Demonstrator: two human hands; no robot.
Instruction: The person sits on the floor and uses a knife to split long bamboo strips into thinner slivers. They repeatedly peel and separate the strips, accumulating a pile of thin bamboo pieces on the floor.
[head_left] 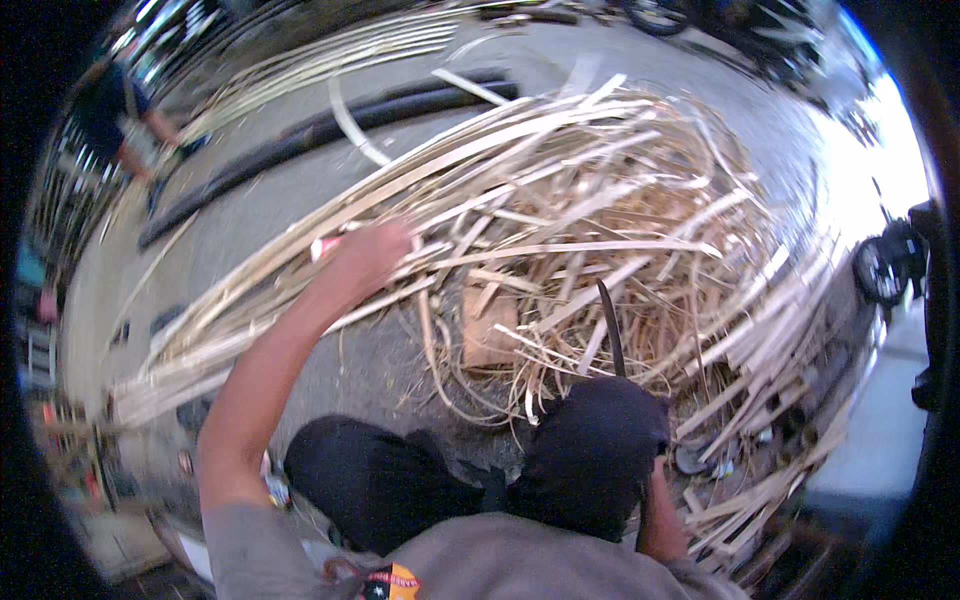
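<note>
My left hand reaches out over a heap of pale split bamboo strips, its fingers closed and blurred by motion. A long bamboo strip runs from it to the right across the heap. Beside this hand shows a small red and white thing, too smeared to name. A dark curved knife blade stands up beyond my right knee, its handle hidden. My right forearm goes up behind that knee, which hides the hand and its grip.
A long dark pipe-like pole lies beyond the heap. Another person bends at the far left near more long strips. A brown flat piece lies before my knees. Motorbike wheels stand at the right. Loose strips surround my right side.
</note>
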